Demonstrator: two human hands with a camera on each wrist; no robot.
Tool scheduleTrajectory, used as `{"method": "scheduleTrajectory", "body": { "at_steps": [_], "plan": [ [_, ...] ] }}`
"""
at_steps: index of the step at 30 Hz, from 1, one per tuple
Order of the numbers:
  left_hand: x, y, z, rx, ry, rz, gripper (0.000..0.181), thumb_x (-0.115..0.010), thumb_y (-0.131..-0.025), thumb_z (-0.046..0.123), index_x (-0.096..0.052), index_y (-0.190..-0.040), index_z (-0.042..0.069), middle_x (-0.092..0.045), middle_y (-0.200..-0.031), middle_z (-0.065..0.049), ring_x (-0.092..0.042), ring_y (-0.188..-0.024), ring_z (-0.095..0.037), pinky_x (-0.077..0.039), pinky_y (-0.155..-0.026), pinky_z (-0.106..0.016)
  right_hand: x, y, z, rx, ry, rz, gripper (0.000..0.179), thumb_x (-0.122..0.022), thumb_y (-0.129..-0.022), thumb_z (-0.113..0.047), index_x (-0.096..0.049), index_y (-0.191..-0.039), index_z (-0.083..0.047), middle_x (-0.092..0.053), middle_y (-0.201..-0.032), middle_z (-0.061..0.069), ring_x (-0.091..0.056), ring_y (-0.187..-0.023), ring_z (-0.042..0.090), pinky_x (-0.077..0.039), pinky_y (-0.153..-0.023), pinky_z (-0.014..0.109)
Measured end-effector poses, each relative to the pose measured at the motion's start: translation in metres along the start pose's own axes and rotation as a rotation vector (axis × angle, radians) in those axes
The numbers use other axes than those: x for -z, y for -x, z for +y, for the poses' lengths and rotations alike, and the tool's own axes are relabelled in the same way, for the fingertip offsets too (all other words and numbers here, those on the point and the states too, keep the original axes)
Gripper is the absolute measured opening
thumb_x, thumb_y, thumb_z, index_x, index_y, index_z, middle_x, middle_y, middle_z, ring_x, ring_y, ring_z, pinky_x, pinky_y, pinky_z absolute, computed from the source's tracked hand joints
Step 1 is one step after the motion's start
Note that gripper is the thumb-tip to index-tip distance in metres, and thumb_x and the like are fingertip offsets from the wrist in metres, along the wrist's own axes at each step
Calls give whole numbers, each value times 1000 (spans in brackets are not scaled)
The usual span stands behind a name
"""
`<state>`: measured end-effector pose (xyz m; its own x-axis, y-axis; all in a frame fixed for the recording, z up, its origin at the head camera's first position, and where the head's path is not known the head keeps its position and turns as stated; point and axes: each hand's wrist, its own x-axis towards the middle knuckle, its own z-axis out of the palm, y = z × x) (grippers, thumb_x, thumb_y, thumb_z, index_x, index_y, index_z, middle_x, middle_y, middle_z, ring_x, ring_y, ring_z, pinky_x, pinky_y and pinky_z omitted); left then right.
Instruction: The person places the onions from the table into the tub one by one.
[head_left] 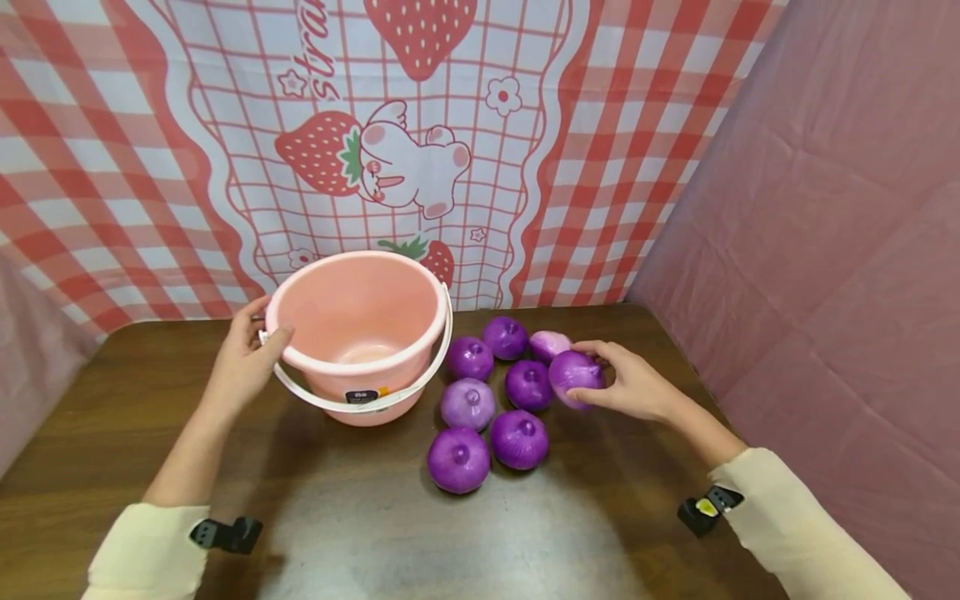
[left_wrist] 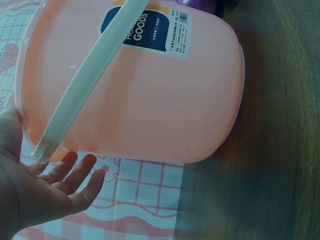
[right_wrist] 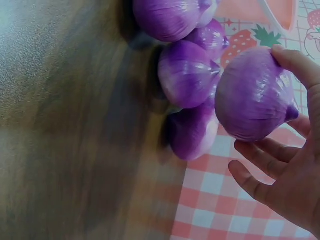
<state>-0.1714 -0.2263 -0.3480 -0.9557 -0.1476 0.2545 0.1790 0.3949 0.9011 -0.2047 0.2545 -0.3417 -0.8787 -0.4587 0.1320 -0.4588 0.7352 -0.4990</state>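
Observation:
A pink bucket (head_left: 367, 312) with a white handle (head_left: 360, 407) stands at the left of the table, tilted a little, its visible inside bare. My left hand (head_left: 251, 350) grips its rim on the left, thumb over the edge; in the left wrist view the other fingers spread below the rim. To the right, my right hand (head_left: 630, 382) holds a purple onion (right_wrist: 255, 95) between thumb and fingers, raised off the table in the right wrist view. Several more purple onions, such as a front one (head_left: 458, 460) and a paler one (head_left: 468, 404), sit grouped between bucket and right hand.
The brown wooden table (head_left: 360, 525) meets a red-and-white checked strawberry cloth (head_left: 600, 167) hanging at the back. A pink cloth (head_left: 825, 233) hangs along the right side. Black cameras sit on both wrists by the cream sleeves (head_left: 802, 517).

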Motion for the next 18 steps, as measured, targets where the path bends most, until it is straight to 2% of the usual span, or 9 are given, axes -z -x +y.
{"method": "scheduleTrajectory", "body": {
  "at_steps": [10, 18],
  "plan": [
    [0, -2, -1, 21, 8, 3, 60, -48, -94, 14, -21, -145, -2, -46, -120, -26, -46, -78, 15, -45, -67, -3, 8, -14, -19, -10, -46, 49, 63, -77, -75, -33, -51, -129, -13, -58, -114, 11, -57, -90, 20, -53, -69, 27],
    [1, -1, -1, 23, 2, 4, 60, -48, -94, 15, -21, -145, -2, -47, -121, -27, -45, -78, 16, -44, -66, -2, 13, -30, -38, 8, -52, 59, 63, -75, -76, -37, -51, -131, -16, -57, -120, 9, -57, -99, 21, -52, -77, 34]
  ]
}}
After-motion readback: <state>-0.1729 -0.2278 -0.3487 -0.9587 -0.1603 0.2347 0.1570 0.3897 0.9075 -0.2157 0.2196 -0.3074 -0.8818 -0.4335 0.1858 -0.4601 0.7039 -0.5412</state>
